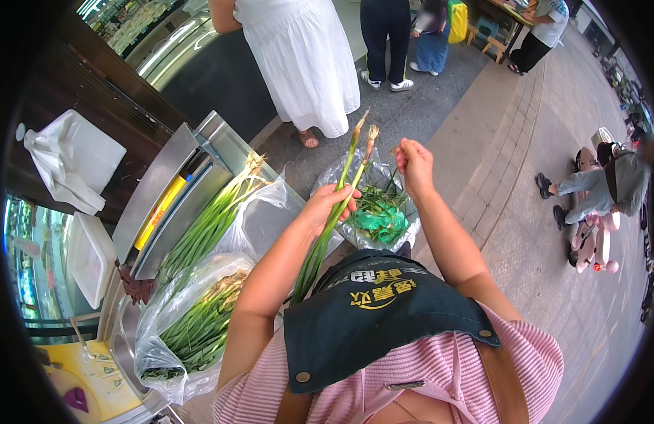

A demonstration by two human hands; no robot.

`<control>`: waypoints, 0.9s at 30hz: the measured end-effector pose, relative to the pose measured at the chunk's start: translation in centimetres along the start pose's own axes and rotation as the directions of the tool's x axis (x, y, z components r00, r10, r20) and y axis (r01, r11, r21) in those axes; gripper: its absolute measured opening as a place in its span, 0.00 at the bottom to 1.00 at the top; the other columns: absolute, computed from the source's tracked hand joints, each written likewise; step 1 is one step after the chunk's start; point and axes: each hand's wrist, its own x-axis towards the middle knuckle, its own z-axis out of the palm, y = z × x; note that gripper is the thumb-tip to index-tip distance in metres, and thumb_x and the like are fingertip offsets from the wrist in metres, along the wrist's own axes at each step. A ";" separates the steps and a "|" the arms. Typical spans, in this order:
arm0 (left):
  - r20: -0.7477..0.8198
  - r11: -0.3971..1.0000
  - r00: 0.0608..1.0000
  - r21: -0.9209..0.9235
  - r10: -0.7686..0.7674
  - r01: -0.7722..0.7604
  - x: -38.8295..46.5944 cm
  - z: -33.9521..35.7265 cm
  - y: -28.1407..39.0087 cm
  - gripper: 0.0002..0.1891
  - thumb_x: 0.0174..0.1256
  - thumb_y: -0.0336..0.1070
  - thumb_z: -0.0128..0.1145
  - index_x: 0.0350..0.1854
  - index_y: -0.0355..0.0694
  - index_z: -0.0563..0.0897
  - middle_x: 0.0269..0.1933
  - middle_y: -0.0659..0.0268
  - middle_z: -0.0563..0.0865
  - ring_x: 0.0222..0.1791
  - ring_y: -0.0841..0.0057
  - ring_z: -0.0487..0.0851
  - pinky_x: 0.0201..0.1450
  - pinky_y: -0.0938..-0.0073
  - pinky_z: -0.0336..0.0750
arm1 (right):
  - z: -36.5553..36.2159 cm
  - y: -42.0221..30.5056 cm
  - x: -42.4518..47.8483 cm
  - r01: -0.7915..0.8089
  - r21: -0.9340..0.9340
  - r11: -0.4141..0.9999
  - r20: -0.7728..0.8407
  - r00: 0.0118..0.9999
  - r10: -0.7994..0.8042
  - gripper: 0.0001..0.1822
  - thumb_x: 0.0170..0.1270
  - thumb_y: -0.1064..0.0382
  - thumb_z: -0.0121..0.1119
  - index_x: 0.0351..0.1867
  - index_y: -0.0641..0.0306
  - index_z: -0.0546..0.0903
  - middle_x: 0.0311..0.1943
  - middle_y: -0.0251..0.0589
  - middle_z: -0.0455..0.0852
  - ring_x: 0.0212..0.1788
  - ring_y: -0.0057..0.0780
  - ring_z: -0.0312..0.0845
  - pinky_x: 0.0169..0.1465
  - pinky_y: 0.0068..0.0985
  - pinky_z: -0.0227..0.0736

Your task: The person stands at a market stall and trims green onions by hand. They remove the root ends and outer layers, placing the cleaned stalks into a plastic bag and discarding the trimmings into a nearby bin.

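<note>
My left hand [331, 205] grips a few long green onions [353, 169], their brownish root ends pointing up and away from me. To the right, my right hand [415, 161] is raised with thumb and fingers pinched around a thin scrap, too small to make out clearly. Below both hands stands a bin with a plastic liner [411, 233], holding green leaf trimmings [377, 200] and a green plastic bag [382, 223]. On my left, a bunch of green onions [210, 225] lies on a metal counter. Nearer me, an open clear plastic bag [152, 339] holds more green onions [205, 323].
A metal holder with a yellow object [162, 212] edges the counter. Beyond it are a white plastic tray [91, 259] and a white plastic-covered box [77, 159]. A person in a white dress [305, 63] stands ahead; another person [602, 180] is beside a pink scooter [597, 238] at right.
</note>
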 end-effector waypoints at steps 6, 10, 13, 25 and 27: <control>-0.033 0.996 0.999 0.091 0.019 -0.016 0.3 1.0 -0.3 0.13 0.62 0.41 0.52 0.37 0.35 0.77 0.23 0.68 0.79 0.18 0.86 0.73 0.19 0.88 0.65 | 2.0 -0.8 -2.0 0.029 -0.442 0.897 0.275 0.956 0.104 0.16 0.60 0.55 0.55 0.21 0.65 0.79 0.13 0.29 0.73 0.16 0.15 0.67 0.19 0.16 0.59; -0.103 0.982 0.994 0.189 0.048 -0.028 0.1 1.8 -0.1 0.13 0.61 0.41 0.53 0.38 0.35 0.77 0.23 0.69 0.78 0.17 0.87 0.72 0.19 0.87 0.65 | 2.6 1.2 -1.8 0.211 -0.494 0.843 0.287 0.955 -0.071 0.18 0.61 0.55 0.53 0.20 0.67 0.78 0.13 0.29 0.72 0.16 0.14 0.62 0.20 0.19 0.58; -0.117 0.989 0.992 0.145 0.049 -0.032 -0.1 1.0 -0.2 0.13 0.62 0.40 0.52 0.38 0.33 0.77 0.24 0.67 0.79 0.17 0.86 0.73 0.18 0.87 0.65 | 2.3 1.4 -1.6 0.251 -0.433 0.866 0.247 0.957 -0.153 0.18 0.62 0.56 0.52 0.18 0.67 0.77 0.13 0.28 0.73 0.17 0.13 0.62 0.21 0.18 0.57; 0.040 0.987 0.998 0.151 0.048 -0.053 0.4 4.1 -1.2 0.15 0.62 0.42 0.52 0.41 0.32 0.76 0.26 0.66 0.79 0.22 0.83 0.74 0.24 0.84 0.67 | -4.2 -4.7 -0.4 -0.076 -0.212 0.974 -0.043 0.997 0.068 0.13 0.58 0.57 0.50 0.25 0.65 0.79 0.17 0.32 0.75 0.19 0.19 0.67 0.22 0.19 0.62; 0.053 0.994 0.999 0.110 -0.004 -0.002 -0.5 4.3 -1.8 0.15 0.63 0.41 0.52 0.43 0.32 0.75 0.27 0.66 0.78 0.25 0.81 0.74 0.27 0.82 0.68 | -3.1 -3.9 -2.7 -0.081 -0.098 0.992 0.193 0.976 0.099 0.11 0.56 0.56 0.53 0.34 0.59 0.79 0.24 0.31 0.77 0.23 0.19 0.71 0.23 0.20 0.66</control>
